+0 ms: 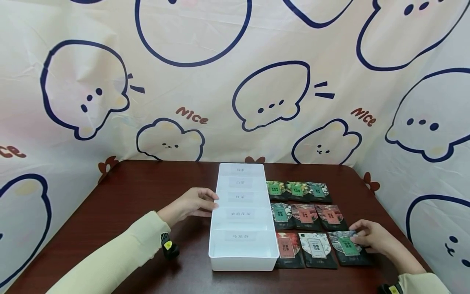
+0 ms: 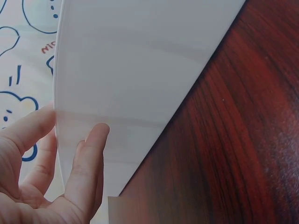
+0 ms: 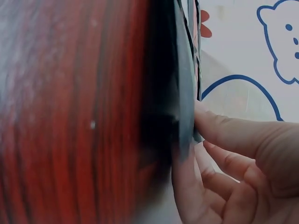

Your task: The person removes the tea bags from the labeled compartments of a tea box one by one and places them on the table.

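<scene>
A long white plastic box [image 1: 244,263] with labelled compartments stands in the middle of the table. My left hand [image 1: 194,203] holds its left rim, with fingertips at the edge and a finger or thumb along the outer wall [image 2: 140,79]. To the right of the box lie rows of dark tea packets with coloured labels. At the near right corner my right hand [image 1: 374,236] pinches the edge of a green-labelled tea packet [image 1: 346,246]. In the right wrist view that packet [image 3: 187,88] appears edge-on between thumb and fingers, its edge raised off the table.
In the nearest row lie a white-labelled packet [image 1: 316,247] and a red-labelled packet [image 1: 287,247]. Behind them are red-labelled and teal-labelled packets [image 1: 282,215], then a row with green labels [image 1: 297,189]. The brown table [image 1: 147,183] meets a cartoon-printed curtain [image 1: 220,90].
</scene>
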Demonstrator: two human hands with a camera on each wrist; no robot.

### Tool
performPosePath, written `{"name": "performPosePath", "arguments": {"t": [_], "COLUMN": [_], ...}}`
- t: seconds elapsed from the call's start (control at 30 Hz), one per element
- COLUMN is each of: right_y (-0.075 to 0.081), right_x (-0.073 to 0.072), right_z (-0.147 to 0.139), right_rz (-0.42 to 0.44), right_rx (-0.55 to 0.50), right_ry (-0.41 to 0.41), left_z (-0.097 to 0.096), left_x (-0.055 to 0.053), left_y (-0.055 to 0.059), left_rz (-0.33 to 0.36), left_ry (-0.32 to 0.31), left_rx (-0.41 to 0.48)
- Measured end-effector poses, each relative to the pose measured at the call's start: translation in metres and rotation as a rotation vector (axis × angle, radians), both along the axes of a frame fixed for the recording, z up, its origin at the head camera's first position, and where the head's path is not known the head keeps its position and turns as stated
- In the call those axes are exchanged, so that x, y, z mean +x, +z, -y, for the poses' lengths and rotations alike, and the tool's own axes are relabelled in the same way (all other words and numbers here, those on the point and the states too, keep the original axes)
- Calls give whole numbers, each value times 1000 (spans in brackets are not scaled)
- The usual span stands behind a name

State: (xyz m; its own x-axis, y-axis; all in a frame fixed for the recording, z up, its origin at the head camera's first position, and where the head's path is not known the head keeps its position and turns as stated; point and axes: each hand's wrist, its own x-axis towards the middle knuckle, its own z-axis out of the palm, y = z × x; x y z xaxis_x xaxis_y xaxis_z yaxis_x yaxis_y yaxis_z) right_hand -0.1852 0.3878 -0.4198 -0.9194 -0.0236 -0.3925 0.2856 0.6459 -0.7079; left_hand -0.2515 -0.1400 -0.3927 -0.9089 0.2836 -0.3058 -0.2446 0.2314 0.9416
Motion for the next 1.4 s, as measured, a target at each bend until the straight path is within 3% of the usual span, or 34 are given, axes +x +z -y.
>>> {"name": "performPosePath", "arguments": {"t": [0.6, 1.1, 1.4], "right_y": [1, -1, 10], "right_x": [0, 2, 5], "right_z": [6, 1, 0], "right_rz": [2, -18, -62], "right_rx": [74, 30, -25], "right_ry": [-40, -32, 28], "left_z": [-1, -1, 0], "left_x": [2, 2, 2], "left_y": [1, 0, 1], "left_rz": [-11, -3, -5], "left_ry": [-25, -2, 6], "left_rx": [6, 4, 3]}}
